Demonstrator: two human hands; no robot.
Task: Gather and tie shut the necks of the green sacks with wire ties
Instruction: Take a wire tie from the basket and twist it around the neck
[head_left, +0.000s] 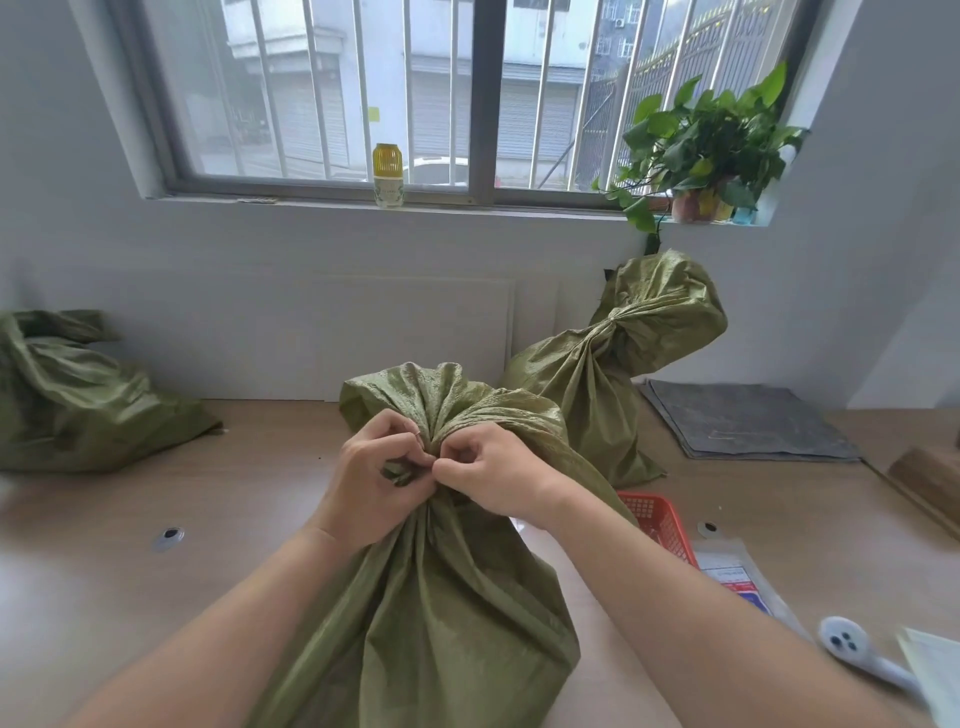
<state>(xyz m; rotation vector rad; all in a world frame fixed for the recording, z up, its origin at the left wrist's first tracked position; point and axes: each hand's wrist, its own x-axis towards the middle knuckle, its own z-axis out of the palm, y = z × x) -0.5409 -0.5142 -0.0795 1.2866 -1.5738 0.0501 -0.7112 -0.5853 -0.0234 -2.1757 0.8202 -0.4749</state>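
A green woven sack (436, 613) stands in front of me on the wooden table (156, 519), its neck bunched into a tight gather. My left hand (371, 478) grips the gathered neck from the left, fingers curled round the cloth. My right hand (485, 473) pinches at the same spot from the right, fingertips meeting the left hand's; a thin wire tie seems to sit between them but is too small to make out. A second green sack (613, 364) with its neck cinched leans against the wall behind. A third green sack (67, 400) lies slumped at the far left, its neck loose.
A red plastic basket (660, 519) sits just right of the near sack, with a printed packet (737, 577) beside it. Grey folded cloth (748, 421) lies at the back right. A white plastic tool (857, 649) rests near the right front. A bottle (388, 174) and potted plant (706, 150) stand on the sill.
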